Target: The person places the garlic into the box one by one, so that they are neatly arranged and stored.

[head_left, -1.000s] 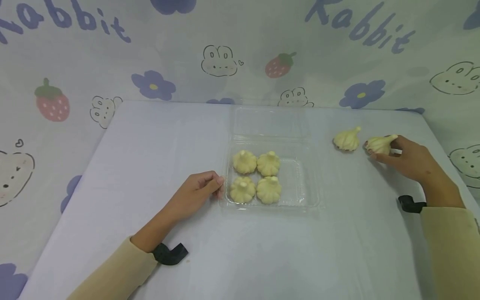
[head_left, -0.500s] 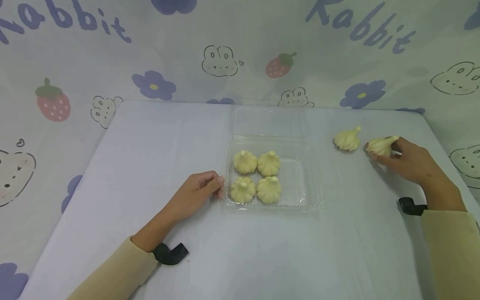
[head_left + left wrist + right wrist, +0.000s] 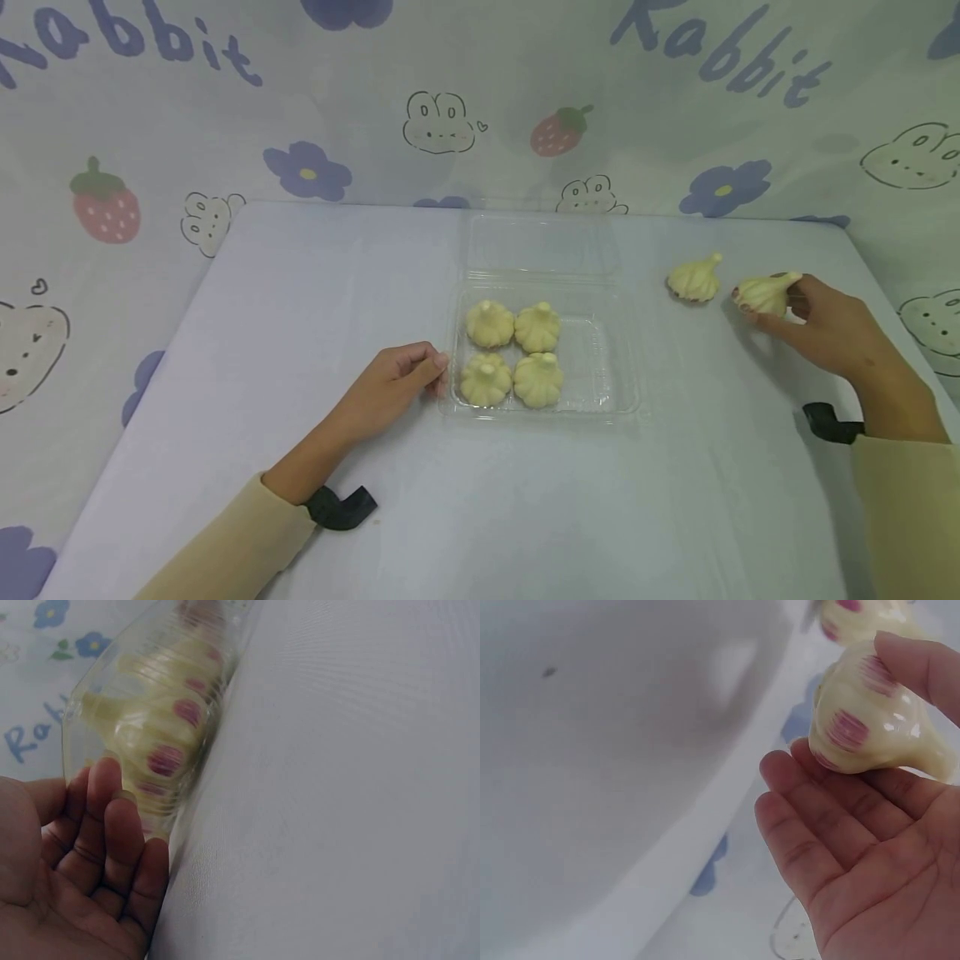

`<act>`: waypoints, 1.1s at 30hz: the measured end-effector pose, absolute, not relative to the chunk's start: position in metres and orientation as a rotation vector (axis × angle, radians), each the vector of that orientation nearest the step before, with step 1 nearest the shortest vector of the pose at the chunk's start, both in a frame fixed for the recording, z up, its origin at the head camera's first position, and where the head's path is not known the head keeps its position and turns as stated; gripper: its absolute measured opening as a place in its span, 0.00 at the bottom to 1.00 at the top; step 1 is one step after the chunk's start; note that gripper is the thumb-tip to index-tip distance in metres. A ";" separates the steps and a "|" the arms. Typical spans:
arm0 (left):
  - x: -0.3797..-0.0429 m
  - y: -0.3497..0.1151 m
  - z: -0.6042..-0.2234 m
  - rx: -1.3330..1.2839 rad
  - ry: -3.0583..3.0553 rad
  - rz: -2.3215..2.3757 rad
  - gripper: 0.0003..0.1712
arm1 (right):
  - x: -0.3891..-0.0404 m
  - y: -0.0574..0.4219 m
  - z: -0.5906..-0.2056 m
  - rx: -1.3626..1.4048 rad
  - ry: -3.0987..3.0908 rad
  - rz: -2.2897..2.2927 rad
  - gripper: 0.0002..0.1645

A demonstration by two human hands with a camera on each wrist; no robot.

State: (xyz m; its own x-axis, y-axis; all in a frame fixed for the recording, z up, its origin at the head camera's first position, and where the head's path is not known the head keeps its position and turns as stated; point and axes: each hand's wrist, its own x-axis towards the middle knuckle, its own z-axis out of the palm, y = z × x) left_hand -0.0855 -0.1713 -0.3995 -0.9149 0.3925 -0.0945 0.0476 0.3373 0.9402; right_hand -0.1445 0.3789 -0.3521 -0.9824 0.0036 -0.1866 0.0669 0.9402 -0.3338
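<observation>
My right hand point(image 3: 832, 329) holds a garlic bulb point(image 3: 763, 295) between thumb and fingers at the right of the table. In the right wrist view the bulb point(image 3: 862, 712) shows pink patches and a pale stem, and the ring and little fingers extend past it. Just left of it lies a second garlic bulb point(image 3: 693, 279). My left hand point(image 3: 393, 385) pinches the left rim of a clear plastic box point(image 3: 600, 367), whose lid point(image 3: 540, 242) lies open behind it. Inside the box's left part, several garlic bulbs point(image 3: 537, 380) stand stem up in two rows.
A white cloth covers the table point(image 3: 525, 517). Behind it hangs a printed curtain point(image 3: 510, 67) with rabbits, strawberries and flowers. Black straps point(image 3: 341, 508) sit at both wrists.
My right hand has lifted the garlic bulb slightly off the table, and its wrist has shifted a little right and nearer. My left hand and the box have stayed still.
</observation>
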 end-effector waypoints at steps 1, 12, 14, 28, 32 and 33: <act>-0.085 -0.171 -0.399 0.391 2.301 1.603 0.19 | -0.143 0.377 -0.351 0.041 2.930 -0.513 0.51; -0.085 -0.171 -0.399 0.401 2.297 1.610 0.19 | -0.129 0.358 -0.333 -0.021 2.994 -0.600 0.49; -0.085 -0.171 -0.398 0.403 2.294 1.613 0.19 | -0.127 0.354 -0.330 -0.030 2.998 -0.604 0.49; -0.085 -0.171 -0.400 0.405 2.287 1.620 0.19 | -0.114 0.317 -0.308 -0.227 3.097 -0.715 0.41; -0.085 -0.171 -0.400 0.399 2.294 1.610 0.19 | -0.110 0.308 -0.303 -0.248 3.103 -0.697 0.43; -0.085 -0.171 -0.400 0.397 2.296 1.607 0.20 | -0.110 0.306 -0.302 -0.250 3.098 -0.706 0.43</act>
